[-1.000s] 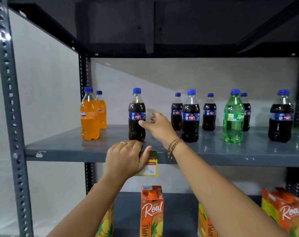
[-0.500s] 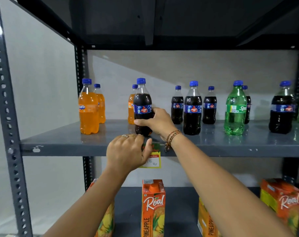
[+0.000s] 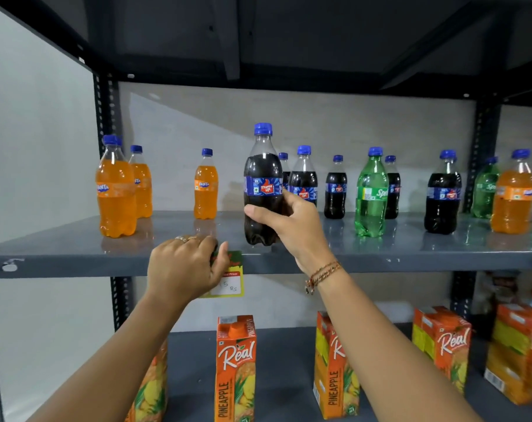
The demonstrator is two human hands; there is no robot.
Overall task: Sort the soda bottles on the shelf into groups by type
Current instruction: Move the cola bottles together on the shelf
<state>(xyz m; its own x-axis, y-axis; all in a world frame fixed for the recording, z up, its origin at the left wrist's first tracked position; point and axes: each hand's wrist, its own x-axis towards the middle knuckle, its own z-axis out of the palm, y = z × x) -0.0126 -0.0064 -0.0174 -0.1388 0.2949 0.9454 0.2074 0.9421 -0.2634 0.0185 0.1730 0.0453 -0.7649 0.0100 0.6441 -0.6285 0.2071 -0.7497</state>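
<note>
Lifted since half a second ago, the dark cola plastic bottle with blue cap is now hanging just above the grey metal shelf near its front edge, label reading "Thums Up". Right hand is gripping its lower body, fingers wrapped around. Left hand is staying curled on the shelf's front edge, touching a yellow price tag reading "Rs". Orange Fanta bottles are standing toward the left edge, a green Sprite bottle toward the right. Orange "Real" pineapple juice cartons are standing on the lower shelf.
</note>
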